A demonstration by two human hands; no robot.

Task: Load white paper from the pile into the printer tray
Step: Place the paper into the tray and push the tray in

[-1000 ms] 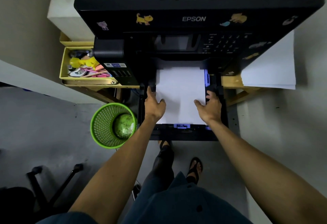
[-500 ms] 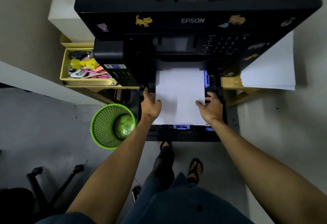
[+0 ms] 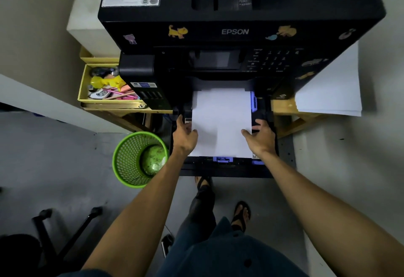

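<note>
Below the printer (image 3: 236, 32), in the head view, the pulled-out tray (image 3: 265, 121) holds the loaded paper (image 3: 222, 121), which lies flat between the blue side guide (image 3: 253, 102) and the blue end guide (image 3: 223, 159). Left hand (image 3: 185, 138) rests at the sheet's left edge, fingers fairly straight and thumb on the paper, gripping nothing. Right hand (image 3: 261, 136) mirrors it at the right edge, thumb on the sheet, fingers extended over the tray wall. This two-sided placement probably squares the stack against the guides before the tray is pushed in. The remaining pile (image 3: 328, 93) sits on the table (image 3: 282, 105) to the right, well apart from the tray. A green wastebasket (image 3: 131, 161) stands just beside the tray's left wall; it may crowd the left arm. A yellow drawer (image 3: 84, 88) of stationery is open further left.
</note>
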